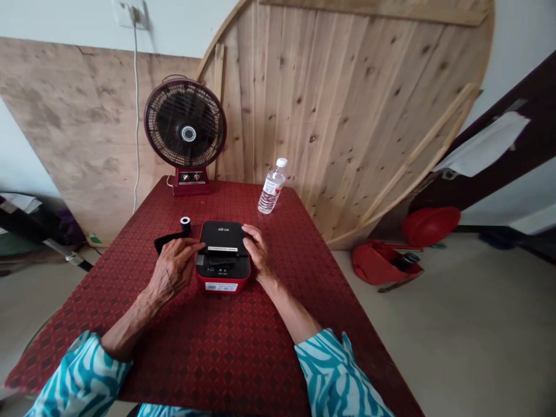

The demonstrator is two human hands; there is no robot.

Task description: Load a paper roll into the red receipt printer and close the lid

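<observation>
A small black and red printer [223,234] rests on the table in front of me, with a strip of white paper across its top and a white label on its near face. My left hand [174,265] is at its left edge, the fingers bent and pressed against the lid's side. Against the right edge, my right hand [257,252] curls its fingers over the lid's side, and its palm is partly hidden. Just behind my left hand lies a flat black object [167,240], partly covered. Next to it is a small dark roll [185,225] with a white end.
A dark red fan [187,133] stands at the table's far left. A clear water bottle [271,188] is upright at the far right of the red patterned tablecloth [226,353]. Behind leans a large round wooden board [330,104]. A red bucket [376,263] lies on the floor to the right.
</observation>
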